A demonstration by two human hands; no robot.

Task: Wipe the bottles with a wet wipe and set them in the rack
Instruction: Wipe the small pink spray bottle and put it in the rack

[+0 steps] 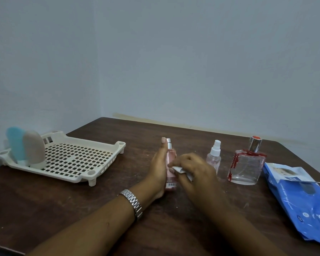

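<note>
A slim pink spray bottle (170, 159) stands upright at the table's middle, held in my left hand (158, 169), whose fingers lie along its side. My right hand (194, 170) pinches a white wet wipe (182, 171) against the bottle's right side. A small clear spray bottle (213, 159) stands just right of my hands. Further right is a square glass perfume bottle (247, 167) with red trim and a silver cap. The cream rack (72, 159) sits at the left with a blue bottle (16, 145) and a beige bottle (34, 149) standing in its left end.
A blue wet-wipe pack (299, 200) lies at the right edge of the dark wooden table (100, 209), its flap open. The table is pushed into a corner of pale walls. A metal watch (132, 202) is on my left wrist.
</note>
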